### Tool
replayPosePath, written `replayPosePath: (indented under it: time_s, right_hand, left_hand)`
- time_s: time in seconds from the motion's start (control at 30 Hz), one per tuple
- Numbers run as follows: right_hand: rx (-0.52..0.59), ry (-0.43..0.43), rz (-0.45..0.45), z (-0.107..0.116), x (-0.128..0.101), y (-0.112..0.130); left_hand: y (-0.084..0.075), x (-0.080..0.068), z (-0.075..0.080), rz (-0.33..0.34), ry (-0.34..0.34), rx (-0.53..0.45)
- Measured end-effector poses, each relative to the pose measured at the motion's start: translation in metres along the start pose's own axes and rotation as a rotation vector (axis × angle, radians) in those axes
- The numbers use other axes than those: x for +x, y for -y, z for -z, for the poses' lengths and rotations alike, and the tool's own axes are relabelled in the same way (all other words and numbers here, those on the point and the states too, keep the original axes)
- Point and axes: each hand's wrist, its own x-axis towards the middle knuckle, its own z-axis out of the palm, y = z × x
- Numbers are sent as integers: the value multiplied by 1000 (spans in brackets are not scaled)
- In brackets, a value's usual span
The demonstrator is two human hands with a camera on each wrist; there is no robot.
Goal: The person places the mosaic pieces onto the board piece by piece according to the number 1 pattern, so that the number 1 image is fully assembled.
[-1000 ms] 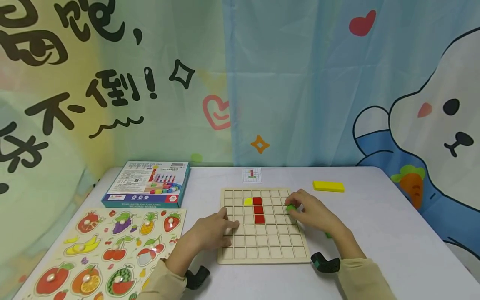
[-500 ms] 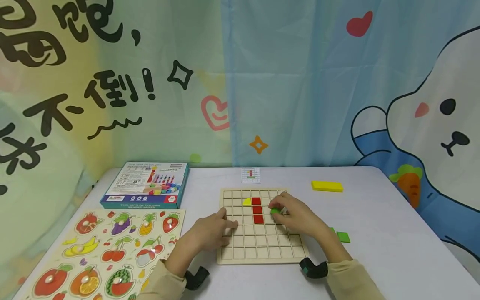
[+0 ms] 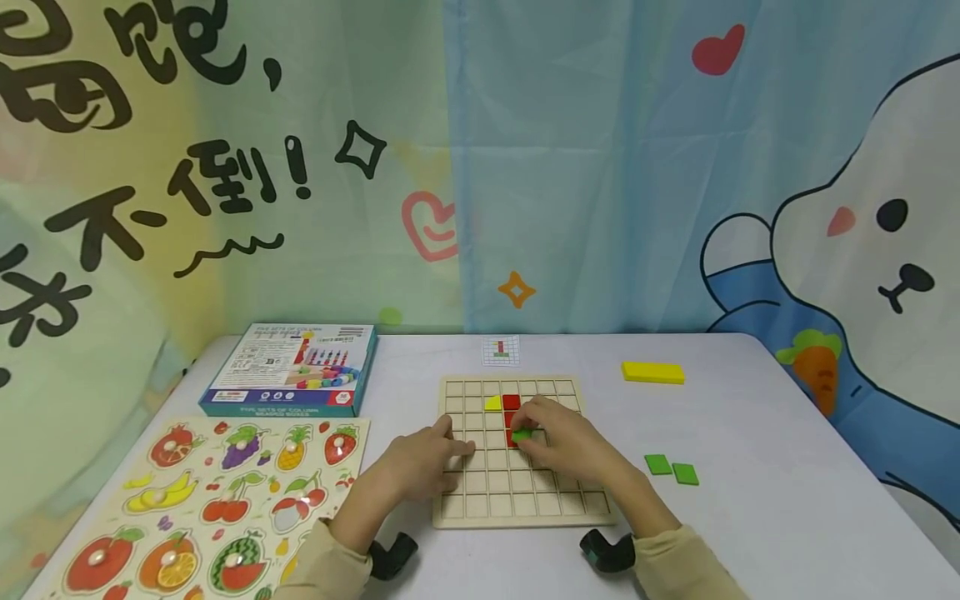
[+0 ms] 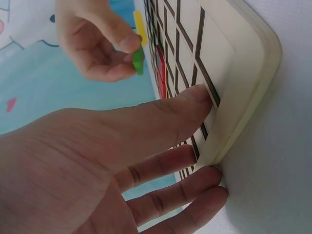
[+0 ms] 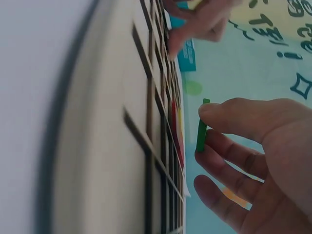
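- White table (image 3: 750,417): it bears everything here.
- Flat board printed with coloured fruit (image 3: 195,487): on the left, near the left forearm, where a dragged sleeve might shift it.
- Pale wooden board with a square grid (image 3: 453,515): flat in the middle; a knock to its edge could turn it and spoil the line-up of any tile being lowered.
- Left hand (image 3: 420,462): grasps nothing; its fingers lie along the grid board's left side, thumb touching the face. Should that contact lift, the board would probably slide more easily.
- Right hand (image 3: 566,437): pinches a tile between thumb and fingertips, above the red column.
- Yellow rectangular block (image 3: 653,372): beyond the board, to the right.
- Three red square tiles (image 3: 511,402): in a column on the grid, lower ones partly hidden; a low fingertip could nudge them loose.
- Thin green square tile (image 3: 522,435): in that pinch, clear of the board in the right wrist view and edge-on; if the pinch slackens, it could drop askew across the cell ridges.
- Small yellow piece (image 3: 492,403): just left of the top red tile.
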Motion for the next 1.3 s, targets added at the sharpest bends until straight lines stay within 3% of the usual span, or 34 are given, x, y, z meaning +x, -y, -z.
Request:
replayPosePath:
  time_s: [0.4, 0.87, 1.3]
  right_hand:
    - [-34, 32, 70, -15, 3, 11]
    - [-35, 58, 117, -18, 3, 18]
    - [-46, 94, 94, -22, 3, 19]
  left_hand:
    - [1, -1, -1, -16, -12, 15]
    - [1, -1, -1, -8, -8, 4]
    - [2, 0, -1, -18, -10, -1]
